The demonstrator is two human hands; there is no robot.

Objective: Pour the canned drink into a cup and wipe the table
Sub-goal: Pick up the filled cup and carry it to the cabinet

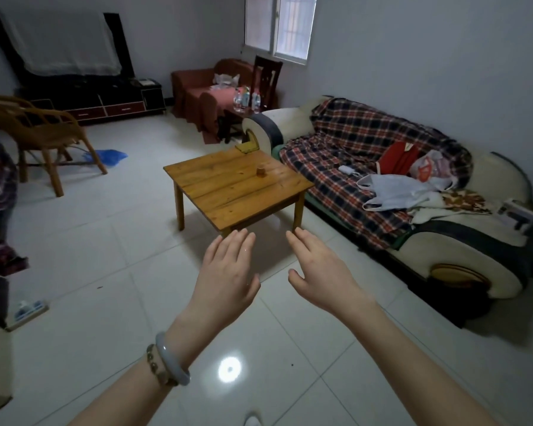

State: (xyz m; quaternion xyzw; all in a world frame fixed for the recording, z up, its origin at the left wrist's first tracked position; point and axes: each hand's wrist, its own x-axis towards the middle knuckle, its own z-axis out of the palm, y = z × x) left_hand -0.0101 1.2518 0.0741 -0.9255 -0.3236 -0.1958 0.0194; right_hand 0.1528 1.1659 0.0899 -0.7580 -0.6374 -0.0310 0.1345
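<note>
Both bare forearms reach forward side by side from the bottom of the view, backs of the hands up. The left hand (228,272) is open, its fingers straight and close together and its thumb out towards the other hand. Two bracelets (170,361) sit on its wrist, one pale and smooth, one beaded. The right hand (320,272) is likewise open, fingers straight and angled slightly inward, thumb spread. Neither hand holds or touches anything. Both hang over the tiled floor (105,241), fingertips pointing at the near corner of a low wooden counter (228,192) ahead of them. A small brown cup (261,171) stands upright on the counter's planks, well beyond the fingertips and towards the far right; it is too small to tell more of it. A yellowish flat thing (246,147) shows at the counter's far corner, and I cannot tell whether it rests on the counter. Just beside the counter on the right runs a sofa (443,247) covered with a plaid blanket (351,133), on which lie a white bag (391,192) and a red item (399,156)
</note>
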